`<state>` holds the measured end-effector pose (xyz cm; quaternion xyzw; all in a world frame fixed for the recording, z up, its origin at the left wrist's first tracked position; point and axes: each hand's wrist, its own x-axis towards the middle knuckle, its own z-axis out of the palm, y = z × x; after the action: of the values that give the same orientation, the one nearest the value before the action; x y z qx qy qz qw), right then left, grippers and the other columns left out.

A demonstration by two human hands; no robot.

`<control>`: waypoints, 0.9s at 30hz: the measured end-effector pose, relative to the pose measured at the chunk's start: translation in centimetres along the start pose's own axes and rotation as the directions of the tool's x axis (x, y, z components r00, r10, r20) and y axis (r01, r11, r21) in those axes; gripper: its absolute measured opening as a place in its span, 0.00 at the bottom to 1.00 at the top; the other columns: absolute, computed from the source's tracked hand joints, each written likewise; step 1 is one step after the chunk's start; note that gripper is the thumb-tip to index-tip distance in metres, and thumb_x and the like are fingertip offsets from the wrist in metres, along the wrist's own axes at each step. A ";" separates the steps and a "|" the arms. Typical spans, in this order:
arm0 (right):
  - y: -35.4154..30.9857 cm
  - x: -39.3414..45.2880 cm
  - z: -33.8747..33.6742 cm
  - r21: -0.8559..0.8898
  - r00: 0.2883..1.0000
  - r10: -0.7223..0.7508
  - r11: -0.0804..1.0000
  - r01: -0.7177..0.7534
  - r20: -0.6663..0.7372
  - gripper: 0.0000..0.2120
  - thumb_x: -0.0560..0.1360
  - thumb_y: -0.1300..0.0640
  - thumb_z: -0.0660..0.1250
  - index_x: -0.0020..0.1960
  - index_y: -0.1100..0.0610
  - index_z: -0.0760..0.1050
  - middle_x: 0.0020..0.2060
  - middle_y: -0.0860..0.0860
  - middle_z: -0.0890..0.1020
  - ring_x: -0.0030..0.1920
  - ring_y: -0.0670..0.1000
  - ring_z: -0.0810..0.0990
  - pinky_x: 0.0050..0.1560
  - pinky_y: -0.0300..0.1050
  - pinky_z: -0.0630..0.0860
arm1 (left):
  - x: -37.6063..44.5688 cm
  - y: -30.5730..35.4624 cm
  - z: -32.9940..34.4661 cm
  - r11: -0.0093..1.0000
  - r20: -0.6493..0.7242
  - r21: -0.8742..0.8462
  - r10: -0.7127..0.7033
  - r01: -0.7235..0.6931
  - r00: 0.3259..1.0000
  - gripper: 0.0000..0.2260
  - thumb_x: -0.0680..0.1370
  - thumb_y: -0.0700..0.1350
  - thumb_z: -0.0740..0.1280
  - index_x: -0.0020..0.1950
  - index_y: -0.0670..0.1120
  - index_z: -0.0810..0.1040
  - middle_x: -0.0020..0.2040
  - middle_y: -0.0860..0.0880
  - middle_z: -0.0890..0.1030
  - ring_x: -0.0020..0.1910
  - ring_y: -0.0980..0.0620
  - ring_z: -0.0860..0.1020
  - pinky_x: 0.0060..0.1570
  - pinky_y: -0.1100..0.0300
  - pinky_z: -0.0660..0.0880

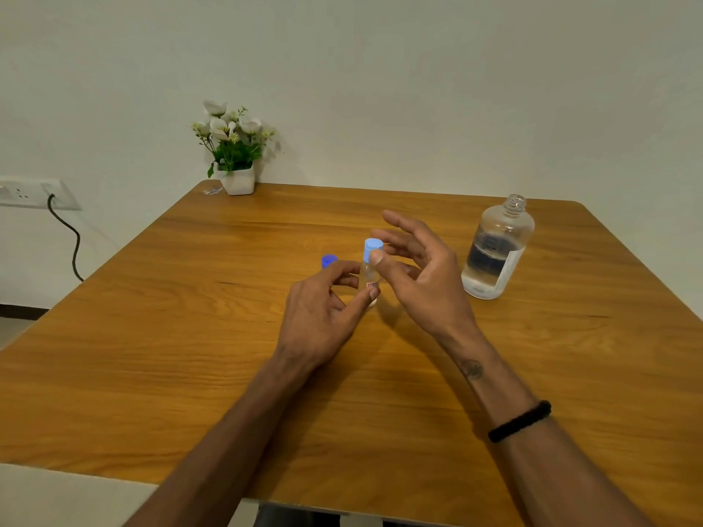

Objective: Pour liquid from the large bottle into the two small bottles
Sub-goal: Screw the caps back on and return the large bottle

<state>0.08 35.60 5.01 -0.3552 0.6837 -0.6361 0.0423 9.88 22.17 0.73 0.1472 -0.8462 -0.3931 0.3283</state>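
The right hand (418,275) presses its thumb tip against the side of the light blue cap (373,248) while its other fingers spread loosely open above, and the left hand (323,310) pinches the body of the small bottle (369,277) between thumb and curled fingers, holding it upright on the wooden table (190,336). A second, darker blue cap (329,260) shows just left of the left fingers, what it sits on hidden. The large bottle (494,249), uncapped and part full of clear liquid, stands to the right, and a flower pot (237,180) sits at the far left edge.
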 end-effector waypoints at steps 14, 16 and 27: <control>0.1 0.1 -0.3 -0.008 0.999 0.000 1.000 -0.001 -0.053 0.27 0.76 0.57 0.79 0.72 0.49 0.76 0.55 0.46 0.86 0.57 0.45 0.85 0.52 0.39 0.84 | 0.1 0.0 0.0 1.000 -0.003 0.001 -0.002 0.002 1.000 0.17 0.78 0.56 0.75 0.64 0.52 0.82 0.50 0.56 0.86 0.27 0.59 0.80 0.32 0.65 0.76; -0.1 0.2 -0.3 0.032 0.999 0.023 0.999 -0.021 -0.036 0.25 0.79 0.58 0.76 0.74 0.50 0.75 0.59 0.46 0.86 0.60 0.42 0.84 0.54 0.38 0.83 | 0.1 0.0 0.1 1.000 -0.009 -0.001 -0.003 0.003 1.000 0.15 0.77 0.55 0.75 0.63 0.53 0.83 0.49 0.57 0.86 0.27 0.59 0.80 0.33 0.66 0.76; 0.1 0.3 -0.5 0.032 0.994 0.029 0.999 -0.026 -0.104 0.19 0.78 0.61 0.76 0.66 0.52 0.80 0.49 0.46 0.88 0.53 0.42 0.86 0.49 0.33 0.80 | 0.0 -0.1 0.1 1.000 -0.001 -0.002 0.003 -0.003 1.000 0.18 0.77 0.56 0.75 0.65 0.51 0.82 0.50 0.56 0.86 0.26 0.60 0.80 0.31 0.69 0.73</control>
<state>-0.50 35.85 5.11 -0.3111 0.6802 -0.6634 0.0207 9.78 22.16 0.67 0.1460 -0.8459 -0.3932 0.3295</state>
